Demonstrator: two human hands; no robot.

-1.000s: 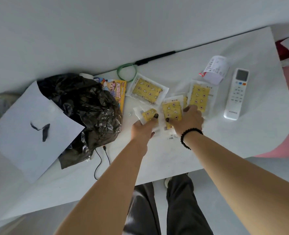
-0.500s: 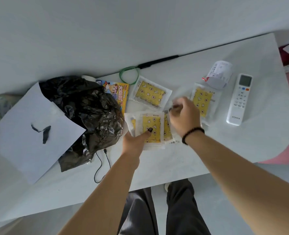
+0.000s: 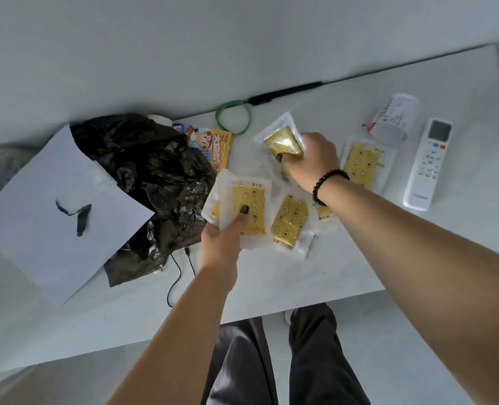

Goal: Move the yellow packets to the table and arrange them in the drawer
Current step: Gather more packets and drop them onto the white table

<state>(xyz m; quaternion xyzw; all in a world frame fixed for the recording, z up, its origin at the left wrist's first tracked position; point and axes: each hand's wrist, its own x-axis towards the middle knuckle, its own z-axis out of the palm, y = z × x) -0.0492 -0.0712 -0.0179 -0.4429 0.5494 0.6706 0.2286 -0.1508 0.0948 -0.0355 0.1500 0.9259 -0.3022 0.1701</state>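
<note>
Your left hand [image 3: 223,244] holds a small stack of yellow packets [image 3: 242,207] with the thumb pressed flat on the top one, just above the table [image 3: 271,282] near its middle. Your right hand [image 3: 311,162] has its fingers curled round another packet [image 3: 283,138], tilted up off the surface toward the far edge, its clear wrapper crumpling in the grasp.

Two more are loose: one packet [image 3: 290,222] lies flat between your wrists, and a far packet [image 3: 362,162] lies just beside the remote [image 3: 426,165] toward the right edge. A sliver of yellow shows under your right forearm — possibly another, though I cannot tell. No drawer is in view, so gathering looks like the step in hand.

To do it well, ease the right hand's squeeze; these wrappers are slippery and soft, and a crushed one will not stack flat. Lay it on the left-hand stack with edges matched, then lift your thumb only as the new one slides beneath it, so the pile does not fan out. Take the middle one next, the far one last, keeping clear of the rolled receipt [image 3: 394,121] at the far edge. The black bag [image 3: 154,182] and snack box [image 3: 213,144] on the left side are best left alone.
</note>
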